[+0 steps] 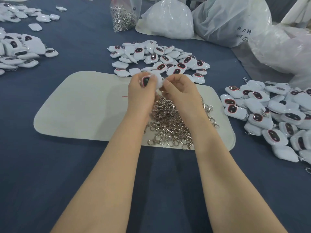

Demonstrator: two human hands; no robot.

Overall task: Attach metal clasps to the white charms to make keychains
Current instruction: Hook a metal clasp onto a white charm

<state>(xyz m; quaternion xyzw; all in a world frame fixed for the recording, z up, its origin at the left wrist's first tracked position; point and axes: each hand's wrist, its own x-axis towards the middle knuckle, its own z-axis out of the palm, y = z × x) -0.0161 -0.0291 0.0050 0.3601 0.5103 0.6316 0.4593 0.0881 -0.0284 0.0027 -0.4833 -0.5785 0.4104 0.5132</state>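
1 charm (146, 81), L hand (140, 93), R hand (180, 89), both pinching

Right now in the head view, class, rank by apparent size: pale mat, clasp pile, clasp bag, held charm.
1. pale mat
2. clasp pile
3. clasp bag (farther off, so unsure against the pile)
4. held charm
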